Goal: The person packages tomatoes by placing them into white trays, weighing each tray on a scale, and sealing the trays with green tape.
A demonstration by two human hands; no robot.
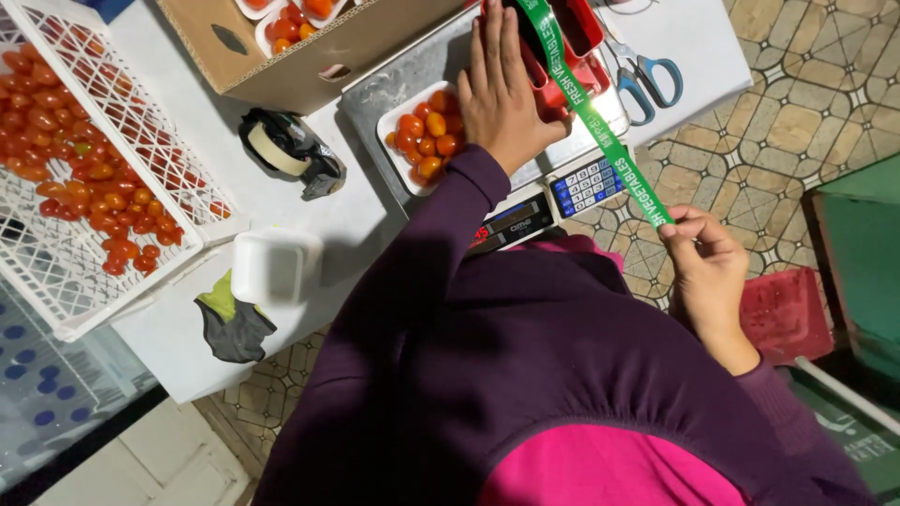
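From the head camera I see my left hand [502, 94] laid flat, fingers [489, 42] straight and pressed together, resting on the red tape dispenser [562, 56] that sits on the weighing scale [525, 201]. Just left of those fingers lies a white tray of cherry tomatoes [427, 136] on the scale's steel plate.

My right hand [708, 262] has its thumb and fingers pinching the free end of a green printed tape [586, 108]. The tape is stretched taut, its long axis running diagonally from the dispenser at top down to my right fingers at lower right, printed face towards the camera.

The dispenser is largely hidden under my left hand and cut off by the top edge. My sleeve covers part of the scale's display. Beyond my right fingers, blue-handled scissors [647, 80] lie on the counter [309, 211]. Far left of my left fingers a white crate of tomatoes [94, 159] stands, partly out of frame.
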